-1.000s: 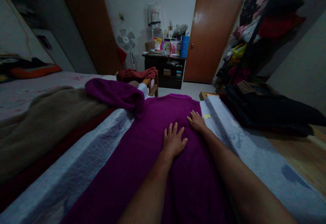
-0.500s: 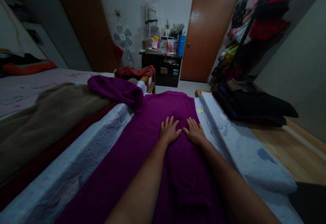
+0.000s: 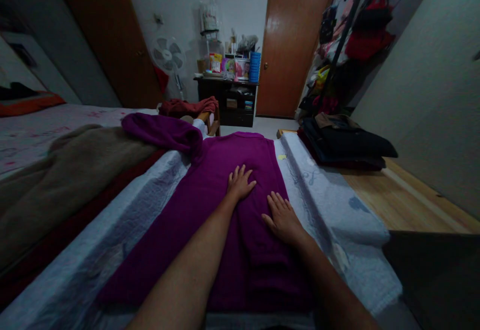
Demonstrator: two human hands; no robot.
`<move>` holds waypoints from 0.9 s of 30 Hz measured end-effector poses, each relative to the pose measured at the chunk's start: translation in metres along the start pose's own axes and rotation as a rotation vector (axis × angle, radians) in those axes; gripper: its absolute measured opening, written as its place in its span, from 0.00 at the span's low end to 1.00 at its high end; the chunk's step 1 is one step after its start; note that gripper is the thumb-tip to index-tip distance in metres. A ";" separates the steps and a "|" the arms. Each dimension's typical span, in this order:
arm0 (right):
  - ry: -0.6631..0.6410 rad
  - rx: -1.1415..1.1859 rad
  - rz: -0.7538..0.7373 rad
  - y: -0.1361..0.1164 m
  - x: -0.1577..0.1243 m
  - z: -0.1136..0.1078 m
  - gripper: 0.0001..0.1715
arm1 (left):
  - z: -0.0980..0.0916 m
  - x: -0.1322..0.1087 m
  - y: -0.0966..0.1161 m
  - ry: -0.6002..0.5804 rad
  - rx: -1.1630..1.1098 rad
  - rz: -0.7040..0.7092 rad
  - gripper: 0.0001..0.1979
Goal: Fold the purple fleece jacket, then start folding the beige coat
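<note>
A purple long-sleeved top (image 3: 195, 210) lies spread out before me, its neckline at the far end. One sleeve (image 3: 161, 131) stretches out to the left over a brown blanket; the other is folded down along the body on the right. My left hand (image 3: 240, 183) rests flat on the upper middle of the top, fingers spread. Lower and to the right, my right hand (image 3: 282, 217) lies on the folded sleeve with its fingers stretched out. Neither hand grips the cloth.
A light blue patterned cover (image 3: 318, 195) lies under the top. Folded dark clothes (image 3: 348, 142) are stacked on a wooden surface (image 3: 405, 195) at right. The brown blanket (image 3: 71, 185) lies left. Beyond stand a fan (image 3: 168, 55), a dark cabinet (image 3: 225, 102) and a wooden door (image 3: 296, 45).
My right hand has slid down along the folded sleeve, toward me. My left hand stays on about the same part of the top. The view has shifted slightly to the right.
</note>
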State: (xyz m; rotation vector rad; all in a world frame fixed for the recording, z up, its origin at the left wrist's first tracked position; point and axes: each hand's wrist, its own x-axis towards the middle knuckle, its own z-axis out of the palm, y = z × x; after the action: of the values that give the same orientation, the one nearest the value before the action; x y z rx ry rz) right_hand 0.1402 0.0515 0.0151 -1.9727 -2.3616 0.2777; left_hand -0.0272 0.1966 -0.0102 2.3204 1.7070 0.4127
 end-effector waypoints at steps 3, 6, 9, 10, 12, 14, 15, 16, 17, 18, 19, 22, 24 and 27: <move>0.023 0.020 0.005 -0.006 -0.019 0.004 0.42 | -0.005 -0.004 0.004 -0.035 0.017 -0.010 0.30; 0.056 0.022 0.016 -0.008 -0.028 0.008 0.42 | -0.010 -0.023 0.014 -0.105 0.038 0.005 0.29; 0.094 0.023 0.021 -0.009 -0.029 0.011 0.41 | -0.015 -0.060 0.028 -0.157 0.057 0.084 0.28; 0.104 0.025 0.021 -0.009 -0.029 0.011 0.41 | -0.016 -0.074 0.033 -0.160 0.057 0.106 0.28; 0.115 0.029 0.022 -0.008 -0.029 0.012 0.40 | -0.019 -0.104 0.040 -0.181 0.055 0.139 0.30; 0.117 0.035 0.019 -0.008 -0.032 0.012 0.41 | -0.022 -0.129 0.043 -0.179 0.057 0.165 0.30; 0.116 0.037 0.014 -0.008 -0.035 0.013 0.41 | -0.023 -0.140 0.044 -0.173 0.055 0.169 0.30; 0.115 0.040 0.005 -0.008 -0.039 0.013 0.42 | -0.023 -0.148 0.044 -0.164 0.052 0.167 0.30; 0.113 0.043 -0.005 -0.008 -0.044 0.014 0.42 | -0.023 -0.154 0.044 -0.155 0.046 0.164 0.30; 0.114 0.046 -0.015 -0.008 -0.049 0.016 0.42 | -0.022 -0.159 0.043 -0.144 0.039 0.160 0.30; 0.117 0.050 -0.025 -0.007 -0.055 0.018 0.42 | -0.021 -0.162 0.043 -0.131 0.032 0.158 0.30; 0.134 0.067 -0.044 -0.007 -0.070 0.022 0.39 | -0.016 -0.165 0.041 -0.082 0.017 0.159 0.30; 0.140 0.080 -0.047 -0.007 -0.079 0.024 0.38 | -0.014 -0.164 0.040 -0.050 0.007 0.159 0.29; 0.147 0.104 -0.050 -0.007 -0.088 0.024 0.36 | -0.013 -0.164 0.038 -0.037 -0.019 0.165 0.29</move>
State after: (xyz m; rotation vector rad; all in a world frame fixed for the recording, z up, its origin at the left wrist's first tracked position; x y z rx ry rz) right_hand 0.1457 -0.0382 -0.0002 -1.8197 -2.2536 0.2396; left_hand -0.0443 0.0291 0.0010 2.4481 1.4948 0.4107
